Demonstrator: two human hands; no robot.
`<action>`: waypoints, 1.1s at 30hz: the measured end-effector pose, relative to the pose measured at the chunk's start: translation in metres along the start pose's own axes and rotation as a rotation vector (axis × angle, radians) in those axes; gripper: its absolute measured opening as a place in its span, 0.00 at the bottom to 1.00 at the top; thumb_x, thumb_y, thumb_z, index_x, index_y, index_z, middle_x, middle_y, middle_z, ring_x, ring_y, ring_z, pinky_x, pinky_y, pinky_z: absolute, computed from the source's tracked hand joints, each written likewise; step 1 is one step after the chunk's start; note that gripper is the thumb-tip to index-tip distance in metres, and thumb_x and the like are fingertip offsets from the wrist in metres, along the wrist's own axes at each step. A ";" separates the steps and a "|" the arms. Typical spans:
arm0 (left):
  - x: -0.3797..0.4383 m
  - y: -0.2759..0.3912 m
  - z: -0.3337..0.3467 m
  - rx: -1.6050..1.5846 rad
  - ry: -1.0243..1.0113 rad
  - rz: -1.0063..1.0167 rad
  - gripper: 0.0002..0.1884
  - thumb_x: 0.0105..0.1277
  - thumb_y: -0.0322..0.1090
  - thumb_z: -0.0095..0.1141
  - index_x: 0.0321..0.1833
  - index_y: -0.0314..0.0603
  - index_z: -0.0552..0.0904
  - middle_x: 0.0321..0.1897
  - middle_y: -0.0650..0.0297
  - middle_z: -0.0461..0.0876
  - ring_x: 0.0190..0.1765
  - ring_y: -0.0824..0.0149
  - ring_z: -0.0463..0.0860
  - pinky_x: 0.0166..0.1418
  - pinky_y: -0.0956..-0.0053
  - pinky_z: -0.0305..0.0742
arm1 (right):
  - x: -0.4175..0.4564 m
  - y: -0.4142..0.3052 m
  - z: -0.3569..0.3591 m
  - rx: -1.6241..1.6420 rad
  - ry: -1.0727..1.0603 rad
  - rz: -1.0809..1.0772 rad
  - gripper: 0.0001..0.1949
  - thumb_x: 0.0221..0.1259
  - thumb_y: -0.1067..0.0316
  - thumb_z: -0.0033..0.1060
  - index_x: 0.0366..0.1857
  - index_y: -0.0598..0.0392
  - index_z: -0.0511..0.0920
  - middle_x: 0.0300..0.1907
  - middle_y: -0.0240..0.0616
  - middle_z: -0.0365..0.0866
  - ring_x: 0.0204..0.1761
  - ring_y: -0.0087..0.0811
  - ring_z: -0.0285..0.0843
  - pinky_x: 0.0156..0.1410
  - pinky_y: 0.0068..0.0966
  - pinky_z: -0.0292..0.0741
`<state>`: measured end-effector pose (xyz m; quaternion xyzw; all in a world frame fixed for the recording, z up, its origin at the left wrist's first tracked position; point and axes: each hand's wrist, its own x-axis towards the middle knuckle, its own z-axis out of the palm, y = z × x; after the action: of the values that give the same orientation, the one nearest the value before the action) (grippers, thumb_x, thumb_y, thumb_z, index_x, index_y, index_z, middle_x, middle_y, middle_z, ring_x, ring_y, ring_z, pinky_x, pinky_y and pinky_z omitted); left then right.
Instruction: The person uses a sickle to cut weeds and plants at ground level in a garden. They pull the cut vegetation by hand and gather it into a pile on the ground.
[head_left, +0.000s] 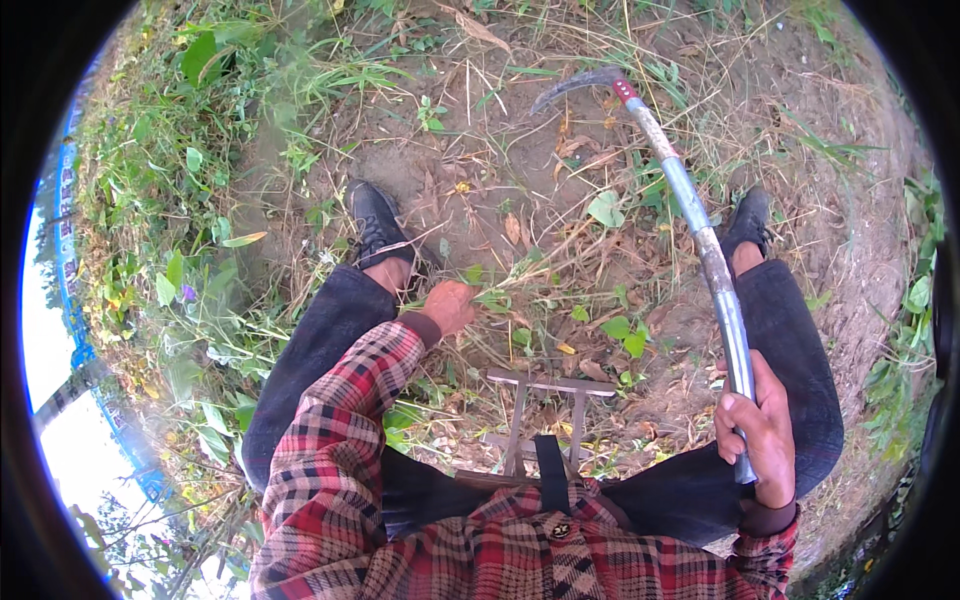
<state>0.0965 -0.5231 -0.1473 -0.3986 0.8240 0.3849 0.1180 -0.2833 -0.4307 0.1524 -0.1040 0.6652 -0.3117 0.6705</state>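
Note:
My right hand (757, 427) is wrapped around the lower end of a long sickle handle (694, 210), which shows metal sleeves and worn sections. The handle slants up and leftward to a red riveted collar. From there a curved sickle blade (574, 86) points left, just above the soil. Low between the feet, my left hand (450, 306) is closed around a few thin weed stems (525, 274). Those stems stretch from its fingers to the right. Its fingertips are partly hidden.
Beneath me is a small stool (551, 385) with a metal frame. My shoes (375, 217) rest wide apart on bare soil with dry leaves. Dense weeds (202, 150) grow at the left, and leafy plants (919, 292) line the right edge. A blue structure (67, 225) stands at the far left.

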 end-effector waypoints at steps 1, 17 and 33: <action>-0.003 0.010 -0.001 -0.022 0.016 -0.108 0.13 0.49 0.34 0.57 0.38 0.37 0.81 0.24 0.47 0.80 0.33 0.47 0.81 0.39 0.56 0.76 | 0.000 0.001 0.000 -0.003 -0.006 0.001 0.16 0.61 0.75 0.48 0.52 0.63 0.64 0.17 0.28 0.62 0.11 0.16 0.57 0.16 0.16 0.60; -0.028 0.076 0.015 0.014 0.175 0.180 0.22 0.48 0.28 0.59 0.51 0.44 0.79 0.43 0.56 0.82 0.50 0.53 0.79 0.57 0.60 0.71 | 0.001 0.017 0.012 -0.319 -0.190 0.011 0.15 0.61 0.78 0.50 0.51 0.61 0.64 0.20 0.26 0.61 0.13 0.17 0.61 0.17 0.18 0.61; -0.075 0.044 -0.019 -0.009 0.270 -0.183 0.10 0.50 0.30 0.57 0.36 0.37 0.82 0.31 0.46 0.82 0.36 0.46 0.81 0.41 0.56 0.76 | -0.087 0.003 -0.016 -1.063 -0.306 -0.033 0.12 0.58 0.69 0.54 0.42 0.61 0.66 0.19 0.44 0.72 0.20 0.37 0.75 0.25 0.34 0.69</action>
<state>0.1151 -0.4773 -0.0730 -0.5206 0.7910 0.3191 0.0389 -0.2907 -0.3762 0.2211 -0.4828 0.6242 0.0751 0.6096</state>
